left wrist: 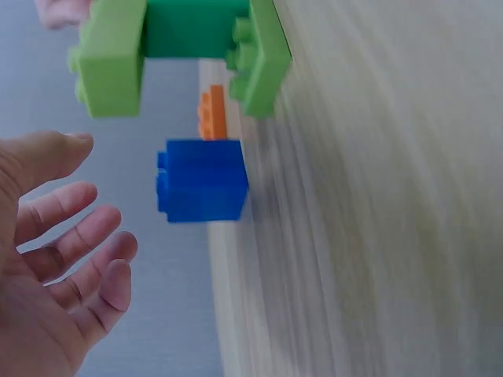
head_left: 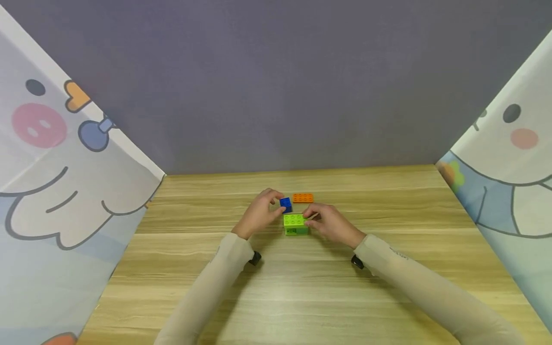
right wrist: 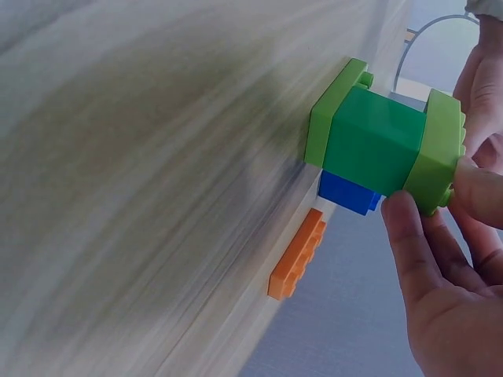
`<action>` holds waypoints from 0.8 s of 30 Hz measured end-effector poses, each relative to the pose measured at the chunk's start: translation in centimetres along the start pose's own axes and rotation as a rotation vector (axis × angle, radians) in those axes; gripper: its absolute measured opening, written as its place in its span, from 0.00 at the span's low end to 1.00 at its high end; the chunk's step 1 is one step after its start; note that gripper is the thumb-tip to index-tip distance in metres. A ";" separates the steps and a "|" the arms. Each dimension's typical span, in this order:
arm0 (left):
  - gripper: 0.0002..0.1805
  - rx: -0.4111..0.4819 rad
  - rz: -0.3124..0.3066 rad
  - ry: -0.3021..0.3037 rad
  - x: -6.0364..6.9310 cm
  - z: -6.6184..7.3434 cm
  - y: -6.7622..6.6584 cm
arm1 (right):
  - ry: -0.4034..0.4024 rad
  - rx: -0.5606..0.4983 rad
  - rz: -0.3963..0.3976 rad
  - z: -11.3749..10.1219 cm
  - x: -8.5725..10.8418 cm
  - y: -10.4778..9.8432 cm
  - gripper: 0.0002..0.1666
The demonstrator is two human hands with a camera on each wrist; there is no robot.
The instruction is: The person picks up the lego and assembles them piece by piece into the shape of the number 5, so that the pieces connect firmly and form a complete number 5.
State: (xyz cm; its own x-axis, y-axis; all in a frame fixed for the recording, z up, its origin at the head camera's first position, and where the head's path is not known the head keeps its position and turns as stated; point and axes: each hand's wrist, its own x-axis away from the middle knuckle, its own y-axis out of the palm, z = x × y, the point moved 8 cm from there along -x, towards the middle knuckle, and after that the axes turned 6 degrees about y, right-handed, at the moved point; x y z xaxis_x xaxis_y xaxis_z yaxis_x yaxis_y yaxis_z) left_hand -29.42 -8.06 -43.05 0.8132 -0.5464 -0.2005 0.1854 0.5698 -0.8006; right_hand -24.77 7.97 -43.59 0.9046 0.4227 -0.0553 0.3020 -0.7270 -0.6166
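Far edge: we are seeing the wooden table (head_left: 302, 302) running up to a grey panel (head_left: 276, 86), with a strip of wood lying between that panel and the blocks.
Side edges: printed panels are bounding the wood, one at left (head_left: 56, 172) and one at right (head_left: 526, 206), both standing well apart from the hands.
Room: we are having the widest stretches of wood to either side of the blocks and on the near side, while the gaps among the blocks are staying narrow.
Green stack: it is sitting mid-table between the hands (head_left: 296, 226); a dark green block (right wrist: 373, 137) is joining a studded upper lime plate (right wrist: 438, 149) to a lower lime plate (left wrist: 267, 63), leaving a slot at the left end.
Blue block: it is standing (head_left: 285, 203) just beyond the stack, slightly left, glossy and studded on top; we are unable to tell whether they are touching.
Orange plate: it is lying flat (head_left: 303, 198), beyond and right of the blue block, showing two rows of four studs.
Left hand: it is hovering around the blue block (head_left: 260, 211), fingers loosely bent and well parted from the thumb, holding nothing.
Right hand: it is pinching the upper lime plate's right end (head_left: 331, 224) between thumb and fingers.
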 end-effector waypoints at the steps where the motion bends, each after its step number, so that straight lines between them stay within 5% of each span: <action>1: 0.21 -0.002 -0.002 -0.004 -0.2 -0.3 0.0 | -0.002 0.002 -0.002 0.0 0.0 0.0 0.06; 8: 0.24 -0.004 -0.023 -0.039 -1.0 -1.8 0.3 | 0.001 0.005 -0.013 0.2 -0.1 0.1 0.06; 24: 0.17 -0.071 -0.078 -0.017 -2.4 -2.6 1.7 | -0.001 -0.021 -0.028 0.1 -0.1 0.1 0.06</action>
State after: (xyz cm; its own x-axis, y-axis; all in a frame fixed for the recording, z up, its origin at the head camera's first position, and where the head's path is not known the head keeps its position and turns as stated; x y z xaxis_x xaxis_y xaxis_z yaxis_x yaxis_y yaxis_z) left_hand -32.48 -7.39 -45.41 0.8074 -0.5763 -0.1266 0.2096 0.4807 -0.8515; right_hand -24.87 7.90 -43.79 0.8953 0.4436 -0.0395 0.3334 -0.7264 -0.6010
